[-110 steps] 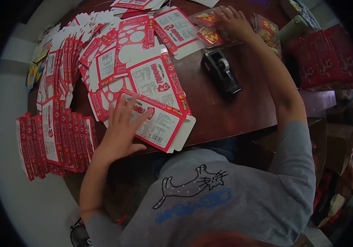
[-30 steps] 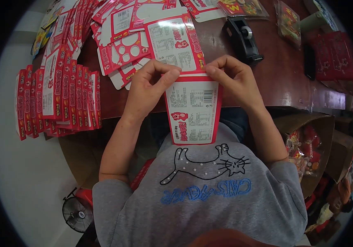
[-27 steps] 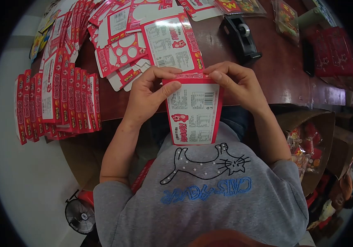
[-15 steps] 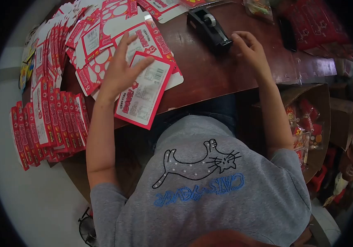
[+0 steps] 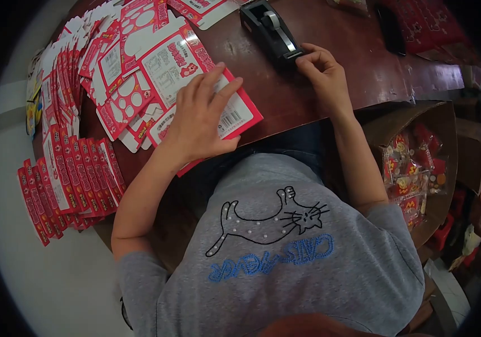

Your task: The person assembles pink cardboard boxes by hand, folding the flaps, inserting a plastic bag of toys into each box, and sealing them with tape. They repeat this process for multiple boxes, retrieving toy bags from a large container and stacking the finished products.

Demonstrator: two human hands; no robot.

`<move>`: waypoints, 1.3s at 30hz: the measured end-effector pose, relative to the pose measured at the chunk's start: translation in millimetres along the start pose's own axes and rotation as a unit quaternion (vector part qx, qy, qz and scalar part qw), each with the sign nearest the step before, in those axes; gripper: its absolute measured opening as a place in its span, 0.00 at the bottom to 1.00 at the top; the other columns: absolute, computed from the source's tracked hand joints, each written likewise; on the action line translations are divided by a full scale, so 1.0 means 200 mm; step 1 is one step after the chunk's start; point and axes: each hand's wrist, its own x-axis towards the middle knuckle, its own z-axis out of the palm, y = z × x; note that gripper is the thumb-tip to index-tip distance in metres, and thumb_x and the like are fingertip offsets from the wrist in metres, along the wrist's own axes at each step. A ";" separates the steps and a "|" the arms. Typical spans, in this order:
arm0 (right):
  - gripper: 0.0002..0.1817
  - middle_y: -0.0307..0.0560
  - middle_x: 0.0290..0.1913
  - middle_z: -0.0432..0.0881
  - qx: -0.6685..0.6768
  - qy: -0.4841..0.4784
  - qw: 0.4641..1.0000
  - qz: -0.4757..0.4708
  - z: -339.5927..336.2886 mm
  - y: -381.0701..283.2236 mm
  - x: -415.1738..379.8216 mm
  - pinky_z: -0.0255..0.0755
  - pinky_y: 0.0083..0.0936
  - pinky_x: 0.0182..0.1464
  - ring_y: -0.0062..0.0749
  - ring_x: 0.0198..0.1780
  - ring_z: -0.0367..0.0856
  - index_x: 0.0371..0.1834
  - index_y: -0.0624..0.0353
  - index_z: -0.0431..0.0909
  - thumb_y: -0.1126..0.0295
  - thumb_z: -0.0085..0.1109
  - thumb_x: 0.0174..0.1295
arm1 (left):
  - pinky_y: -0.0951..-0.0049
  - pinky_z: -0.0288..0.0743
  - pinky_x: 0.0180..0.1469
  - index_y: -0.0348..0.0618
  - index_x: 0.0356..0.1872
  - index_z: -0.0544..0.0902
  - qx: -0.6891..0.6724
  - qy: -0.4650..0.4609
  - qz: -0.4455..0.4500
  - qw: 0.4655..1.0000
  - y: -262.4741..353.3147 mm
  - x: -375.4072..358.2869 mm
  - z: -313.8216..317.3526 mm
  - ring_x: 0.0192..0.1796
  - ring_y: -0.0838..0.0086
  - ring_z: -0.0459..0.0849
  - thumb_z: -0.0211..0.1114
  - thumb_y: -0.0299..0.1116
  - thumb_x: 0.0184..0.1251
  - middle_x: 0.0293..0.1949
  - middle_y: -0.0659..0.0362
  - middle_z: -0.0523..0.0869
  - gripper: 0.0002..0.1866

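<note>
My left hand (image 5: 198,121) lies with fingers spread across a flat pink-and-white printed box (image 5: 235,116) near the table edge. Its palm covers much of the box. Beneath and beyond it is a flat printed carton (image 5: 167,70) with a pink border. At the front end of a black tape dispenser (image 5: 260,31), my right hand (image 5: 326,76) has thumb and forefinger pinched at the cutter. A strip of clear tape (image 5: 286,38) runs from the roll to those fingertips; its very end is hidden by them.
Flat cartons (image 5: 134,84) overlap on the left of the dark red table (image 5: 285,121). Stacked pink boxes (image 5: 78,174) stand at its left edge. A cardboard box (image 5: 448,151) of packaged items sits right, below the table. A dark phone-like object (image 5: 391,31) lies far right.
My left hand has come down and right onto the box, which has turned and shifted right. My right hand has closed its fingers at the dispenser's cutter. The whole view has shifted slightly.
</note>
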 end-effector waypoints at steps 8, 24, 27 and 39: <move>0.09 0.37 0.41 0.85 -0.064 -0.089 0.993 0.031 0.02 -0.26 -0.20 0.76 0.17 0.45 0.21 0.40 0.83 0.52 0.60 0.82 0.72 0.61 0.72 | 0.40 0.57 0.73 0.59 0.68 0.78 -0.013 -0.111 0.138 0.984 -0.08 -0.05 0.05 0.78 0.46 0.58 0.79 0.50 0.41 0.81 0.51 0.56 0.44; 0.16 0.54 0.41 0.86 -0.314 -0.334 0.885 -0.083 0.26 -0.21 -0.16 0.79 0.42 0.45 0.52 0.44 0.87 0.55 0.58 0.68 0.72 0.60 0.68 | 0.45 0.61 0.73 0.59 0.62 0.81 -0.040 -0.089 0.135 0.986 -0.11 -0.05 0.09 0.74 0.47 0.62 0.81 0.48 0.36 0.80 0.50 0.57 0.42; 0.16 0.51 0.38 0.87 -0.361 -0.293 0.882 -0.080 0.26 -0.20 -0.18 0.79 0.44 0.41 0.53 0.41 0.87 0.53 0.56 0.69 0.68 0.63 0.66 | 0.46 0.61 0.73 0.56 0.60 0.82 -0.045 -0.091 0.130 0.986 -0.10 -0.05 0.08 0.75 0.47 0.62 0.81 0.47 0.35 0.79 0.50 0.58 0.41; 0.19 0.43 0.45 0.85 -0.033 -0.021 0.994 0.099 0.07 -0.19 0.07 0.74 0.24 0.44 0.26 0.42 0.81 0.50 0.62 0.82 0.59 0.69 0.66 | 0.45 0.52 0.79 0.44 0.75 0.58 -0.290 0.039 -0.298 0.909 -0.14 -0.17 -0.32 0.79 0.40 0.54 0.84 0.49 0.49 0.76 0.35 0.55 0.56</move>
